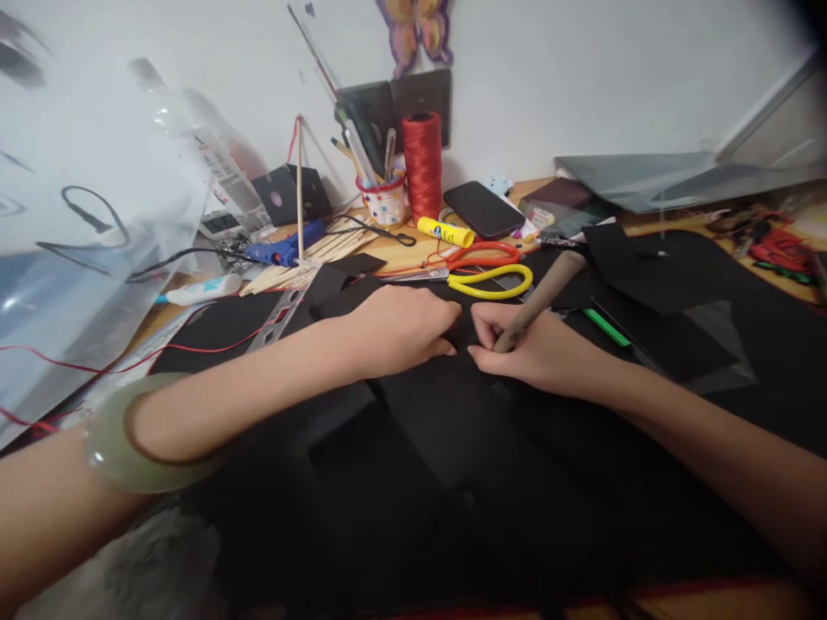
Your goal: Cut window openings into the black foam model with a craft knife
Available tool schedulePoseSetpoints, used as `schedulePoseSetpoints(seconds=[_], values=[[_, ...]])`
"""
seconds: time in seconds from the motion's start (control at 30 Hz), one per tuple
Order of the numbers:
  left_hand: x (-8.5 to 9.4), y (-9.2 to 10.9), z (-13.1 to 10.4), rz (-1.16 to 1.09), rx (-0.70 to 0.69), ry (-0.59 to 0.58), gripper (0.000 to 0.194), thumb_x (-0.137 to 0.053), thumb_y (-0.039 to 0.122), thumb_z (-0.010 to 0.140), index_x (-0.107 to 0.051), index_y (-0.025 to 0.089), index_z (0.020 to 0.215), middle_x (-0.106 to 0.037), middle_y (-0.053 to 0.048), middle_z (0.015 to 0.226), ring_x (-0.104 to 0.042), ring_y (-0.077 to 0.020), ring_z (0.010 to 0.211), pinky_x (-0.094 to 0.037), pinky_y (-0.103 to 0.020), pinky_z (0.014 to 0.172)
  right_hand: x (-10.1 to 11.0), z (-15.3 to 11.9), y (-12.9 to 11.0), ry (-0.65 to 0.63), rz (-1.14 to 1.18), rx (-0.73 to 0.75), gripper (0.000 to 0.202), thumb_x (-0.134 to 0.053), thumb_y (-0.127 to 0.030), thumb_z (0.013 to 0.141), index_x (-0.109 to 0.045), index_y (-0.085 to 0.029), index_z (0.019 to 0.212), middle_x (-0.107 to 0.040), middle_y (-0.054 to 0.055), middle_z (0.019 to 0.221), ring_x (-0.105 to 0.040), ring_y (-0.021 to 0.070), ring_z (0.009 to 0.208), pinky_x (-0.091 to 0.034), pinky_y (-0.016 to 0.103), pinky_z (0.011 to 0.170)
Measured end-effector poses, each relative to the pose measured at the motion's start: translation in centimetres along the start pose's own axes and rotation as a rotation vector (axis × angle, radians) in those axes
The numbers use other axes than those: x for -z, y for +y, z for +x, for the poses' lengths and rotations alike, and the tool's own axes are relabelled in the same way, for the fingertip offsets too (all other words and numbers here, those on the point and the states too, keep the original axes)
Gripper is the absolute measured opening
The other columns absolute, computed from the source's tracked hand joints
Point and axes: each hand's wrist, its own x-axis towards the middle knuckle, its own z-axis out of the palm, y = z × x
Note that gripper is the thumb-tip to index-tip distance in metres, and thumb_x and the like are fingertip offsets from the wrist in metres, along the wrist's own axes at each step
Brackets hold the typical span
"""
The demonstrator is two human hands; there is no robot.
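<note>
My right hand [536, 349] is closed round a grey-brown marker pen [543, 297], its barrel slanting up to the right and its tip hidden by the fingers. Just to the left, my left hand [410, 331] is curled with thumb and forefinger close together on black paper [419, 430]. The two hands nearly meet over this dark sheet, whose edges are hard to make out. Scissors with red and yellow handles [491, 282] lie right behind the hands. A pale green bangle [109, 443] circles my left forearm.
Behind stand a red thread spool [423, 164] and a pen cup [382, 202]. A yellow glue stick [445, 232], a phone [484, 209], a blue glue gun [284, 245] and wooden sticks [352, 250] lie nearby. Black card pieces [678, 336] and a green strip [607, 327] are right.
</note>
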Motion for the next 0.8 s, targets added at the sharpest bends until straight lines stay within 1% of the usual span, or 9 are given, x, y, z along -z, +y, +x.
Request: schedulePoseSetpoints(seconds=[0.13, 0.2, 0.27, 0.3, 0.37, 0.43, 0.5, 0.6, 0.8], values=[[1.3, 0.7, -0.7, -0.014, 0.007, -0.153, 0.017, -0.056, 0.035, 0.079, -0.062, 0.019, 0.082, -0.060, -0.001, 0.067, -0.056, -0.0171, 0.057, -0.035, -0.024, 0.048, 0.6, 0.3, -0.4, -0.078, -0.031, 0.032, 0.022, -0.053, -0.014, 0.068, -0.034, -0.018, 0.059, -0.036, -0.007, 0.050, -0.034, 0.0053, 0.049, -0.025, 0.019, 0.044], [1.5, 1.1, -1.3, -0.035, 0.035, -0.169, 0.017, -0.055, 0.037, 0.080, -0.061, 0.021, 0.080, -0.060, 0.000, 0.068, -0.056, -0.0168, 0.056, -0.036, -0.023, 0.047, 0.9, 0.4, -0.5, -0.108, -0.046, 0.054, 0.022, -0.053, -0.014, 0.068, -0.034, -0.018, 0.059, -0.037, -0.007, 0.052, -0.034, 0.0055, 0.051, -0.026, 0.019, 0.045], [1.1, 1.6, -2.1, 0.013, 0.062, -0.075, 0.015, -0.051, 0.032, 0.083, -0.061, 0.020, 0.080, -0.061, -0.001, 0.072, -0.058, -0.0186, 0.063, -0.040, -0.025, 0.050, 1.0, 0.5, -0.4, -0.117, -0.041, 0.076, 0.022, -0.054, -0.014, 0.069, -0.034, -0.018, 0.059, -0.037, -0.007, 0.053, -0.034, 0.0053, 0.051, -0.026, 0.019, 0.045], [0.7, 1.8, -2.5, 0.044, 0.047, 0.007, 0.016, -0.048, 0.027, 0.085, -0.060, 0.018, 0.082, -0.061, -0.002, 0.077, -0.059, -0.0197, 0.069, -0.043, -0.027, 0.054, 0.9, 0.4, -0.2, -0.117, -0.027, 0.084, 0.022, -0.054, -0.014, 0.069, -0.034, -0.018, 0.060, -0.037, -0.007, 0.053, -0.034, 0.0050, 0.051, -0.026, 0.019, 0.045], [-0.4, 2.3, -3.3, 0.020, -0.104, 0.135, 0.020, -0.040, 0.020, 0.088, -0.060, 0.017, 0.091, -0.062, -0.004, 0.091, -0.057, -0.0201, 0.086, -0.047, -0.030, 0.068, 0.8, 0.4, 0.2, -0.114, 0.016, 0.092, 0.023, -0.055, -0.013, 0.069, -0.034, -0.018, 0.060, -0.036, -0.008, 0.053, -0.033, 0.0046, 0.051, -0.025, 0.018, 0.046], [-1.7, 2.6, -4.0, -0.037, -0.260, 0.212, 0.027, -0.034, 0.017, 0.091, -0.057, 0.015, 0.106, -0.059, -0.005, 0.108, -0.052, -0.0202, 0.102, -0.046, -0.033, 0.083, 0.6, 0.4, 0.6, -0.113, 0.063, 0.089, 0.024, -0.055, -0.013, 0.069, -0.034, -0.018, 0.060, -0.035, -0.008, 0.053, -0.032, 0.0044, 0.051, -0.025, 0.018, 0.045], [-2.8, 2.8, -4.4, -0.044, -0.315, 0.240, 0.032, -0.031, 0.016, 0.092, -0.052, 0.014, 0.115, -0.055, -0.006, 0.119, -0.047, -0.0213, 0.112, -0.043, -0.035, 0.091, 0.5, 0.4, 0.9, -0.109, 0.091, 0.084, 0.025, -0.055, -0.013, 0.070, -0.033, -0.018, 0.060, -0.035, -0.008, 0.053, -0.031, 0.0043, 0.051, -0.024, 0.018, 0.045], [-4.0, 2.9, -4.7, -0.047, -0.291, 0.248, 0.036, -0.026, 0.015, 0.093, -0.050, 0.014, 0.119, -0.050, -0.008, 0.125, -0.046, -0.0221, 0.115, -0.045, -0.036, 0.091, 0.4, 0.5, 1.1, -0.109, 0.106, 0.083, 0.025, -0.054, -0.013, 0.071, -0.032, -0.018, 0.060, -0.035, -0.008, 0.053, -0.031, 0.0041, 0.050, -0.024, 0.018, 0.045], [-4.7, 2.9, -4.6, -0.101, -0.257, 0.283, 0.037, -0.024, 0.017, 0.094, -0.050, 0.014, 0.120, -0.047, -0.006, 0.127, -0.045, -0.0206, 0.117, -0.045, -0.034, 0.093, 0.5, 0.7, 1.1, -0.134, 0.127, 0.050, 0.025, -0.054, -0.013, 0.072, -0.031, -0.018, 0.061, -0.035, -0.008, 0.054, -0.031, 0.0044, 0.051, -0.025, 0.018, 0.045]])
